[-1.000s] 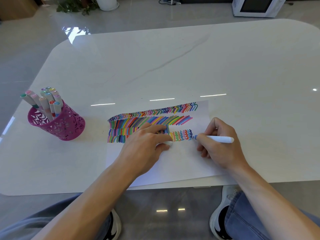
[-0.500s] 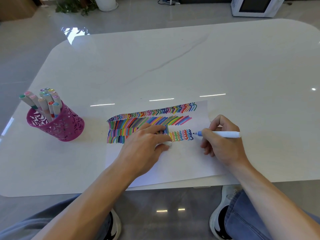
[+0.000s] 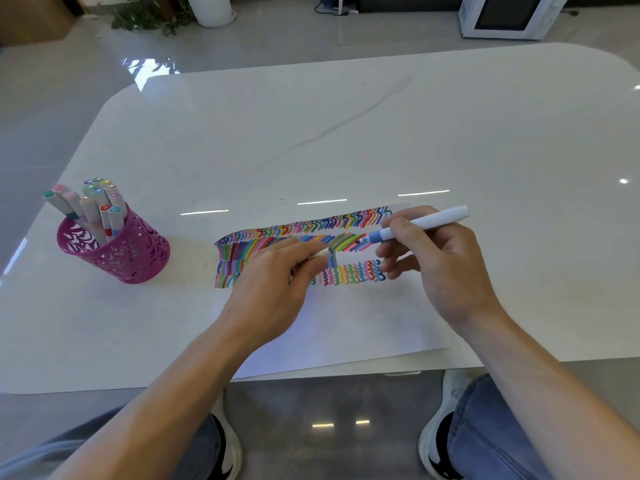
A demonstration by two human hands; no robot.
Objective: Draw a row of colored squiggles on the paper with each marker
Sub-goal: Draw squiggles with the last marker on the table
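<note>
Nearest, the paper lies on the white table at its front edge, and the left hand rests on it, pinching a small white-and-blue cap in curled fingers. Just right of it, the right hand grips the blue marker. Its tip points left over the slanted strokes above the row of squiggles; whether it touches the sheet cannot be told. Well to the left stands a magenta cup holding the other markers, and on the floor beyond the table are a plant and a white microwave.
</note>
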